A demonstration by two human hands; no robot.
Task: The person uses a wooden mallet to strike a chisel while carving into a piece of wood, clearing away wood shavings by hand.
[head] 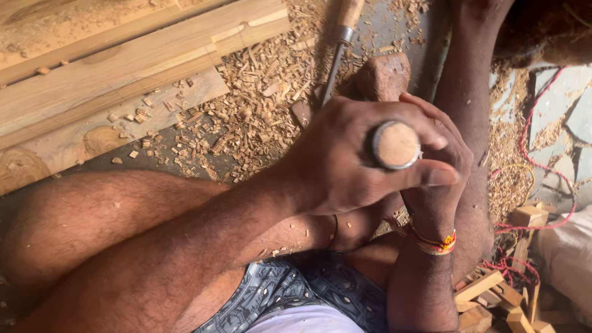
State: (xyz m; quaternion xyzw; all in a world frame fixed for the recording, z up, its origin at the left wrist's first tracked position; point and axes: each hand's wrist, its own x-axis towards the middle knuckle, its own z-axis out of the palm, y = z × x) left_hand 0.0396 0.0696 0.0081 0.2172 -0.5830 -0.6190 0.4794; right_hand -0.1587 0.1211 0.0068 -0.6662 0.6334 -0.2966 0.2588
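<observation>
Gripping chisel handle (396, 145), both hands (370, 160) closed; floor (394, 31) littered with wood shavings (259, 105), planks (123, 68).

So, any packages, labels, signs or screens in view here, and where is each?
No labels, signs or screens show.
The nearest thing to a package is a pale sack, bulging, at the right edge beside the wood offcuts; it shows only in part.

The left hand (345, 160) and right hand (441, 179) hold a round wooden handle (396, 145). Wood chips (246, 117) lie beside the planks (123, 74). Another chisel (339, 49) lies nearby.
</observation>
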